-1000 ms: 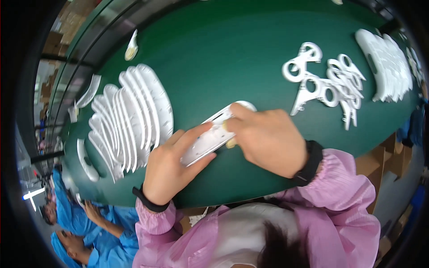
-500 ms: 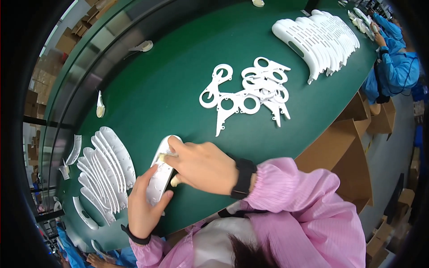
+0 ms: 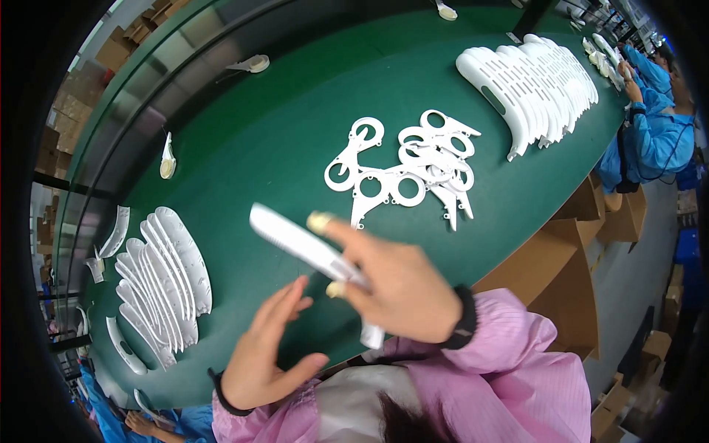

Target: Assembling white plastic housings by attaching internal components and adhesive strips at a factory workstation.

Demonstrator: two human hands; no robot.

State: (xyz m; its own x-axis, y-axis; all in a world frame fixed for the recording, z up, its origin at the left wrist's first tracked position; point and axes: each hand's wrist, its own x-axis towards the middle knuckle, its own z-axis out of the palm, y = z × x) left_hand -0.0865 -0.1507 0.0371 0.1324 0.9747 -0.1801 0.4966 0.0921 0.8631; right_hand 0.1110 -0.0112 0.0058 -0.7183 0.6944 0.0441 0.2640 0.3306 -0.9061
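Observation:
My right hand grips a long white plastic shell near one end, with pale finger cots on its thumb and index finger. The shell is held tilted above the green table and is slightly blurred. To the left of it, my left hand is empty, fingers apart and thumb spread. A small white piece shows just under my right hand; I cannot tell whether it belongs to the shell. Farther left lies a fanned row of white curved shells.
White double-ring parts lie piled beyond my right hand. A row of slotted white covers stands at the far right. White tape-like rolls sit along the far edge. Cardboard boxes stand beside the table; people in blue work nearby.
My left hand has let go of the shell and opened. My right hand has moved right, carrying the shell, now turned edge-on. The whole view has shifted slightly.

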